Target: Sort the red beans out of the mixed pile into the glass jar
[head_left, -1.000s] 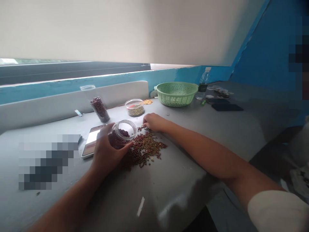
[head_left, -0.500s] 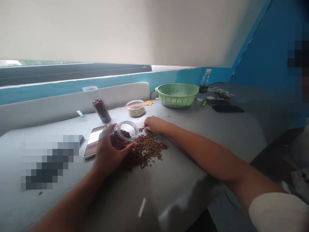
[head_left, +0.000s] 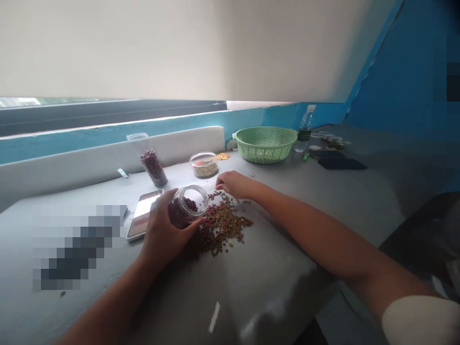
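My left hand (head_left: 166,230) is wrapped round a clear jar (head_left: 194,200) that leans with its mouth towards the right. Dark red beans (head_left: 179,211) lie inside it. Beside the mouth, a loose pile of mixed red and green beans (head_left: 224,220) spreads over the grey table. At the pile's far edge is my right hand (head_left: 232,184), its fingers curled down and pressed together; whatever they may hold is hidden. Behind the jar stands a round clear tub (head_left: 204,166) of small greenish beans with something red inside.
A tall clear jar of dark beans (head_left: 153,165) and a phone (head_left: 144,215) are on the left. Yellow kernels (head_left: 223,156), a green basket (head_left: 265,146) and a water bottle (head_left: 304,129) line the back. Dark flat objects (head_left: 342,164) lie at right. A white strip (head_left: 214,317) is in front.
The whole view has shifted slightly. My right hand remains curled at the far edge of the pile, and my left hand still holds the jar leaning.
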`<action>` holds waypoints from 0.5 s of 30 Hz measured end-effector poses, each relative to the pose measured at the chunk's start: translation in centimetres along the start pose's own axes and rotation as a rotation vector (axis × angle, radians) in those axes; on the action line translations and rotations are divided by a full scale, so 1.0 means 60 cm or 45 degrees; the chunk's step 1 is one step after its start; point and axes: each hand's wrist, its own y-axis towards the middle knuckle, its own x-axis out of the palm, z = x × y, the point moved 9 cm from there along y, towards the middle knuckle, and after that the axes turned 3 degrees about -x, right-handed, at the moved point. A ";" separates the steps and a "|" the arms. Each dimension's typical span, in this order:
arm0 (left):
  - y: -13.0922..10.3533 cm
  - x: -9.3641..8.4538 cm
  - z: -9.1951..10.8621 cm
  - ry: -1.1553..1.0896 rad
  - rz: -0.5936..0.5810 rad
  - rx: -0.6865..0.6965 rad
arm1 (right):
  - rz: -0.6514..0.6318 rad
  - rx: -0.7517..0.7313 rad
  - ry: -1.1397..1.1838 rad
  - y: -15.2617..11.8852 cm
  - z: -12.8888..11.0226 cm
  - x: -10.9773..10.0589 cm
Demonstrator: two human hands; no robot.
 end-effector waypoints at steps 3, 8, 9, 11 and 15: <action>0.001 0.000 0.003 0.006 0.006 0.017 | 0.153 -0.050 0.095 -0.013 -0.035 -0.049; 0.001 -0.003 0.012 0.013 0.023 0.047 | 0.476 -0.425 0.401 -0.058 -0.138 -0.116; 0.000 -0.004 0.014 0.011 0.025 0.053 | 0.483 -0.479 0.396 -0.064 -0.154 -0.118; -0.001 -0.006 0.020 0.002 0.027 0.064 | 0.450 -0.552 0.341 -0.071 -0.178 -0.111; -0.002 -0.013 0.031 -0.050 0.062 0.093 | 0.394 -0.660 0.250 -0.076 -0.197 -0.098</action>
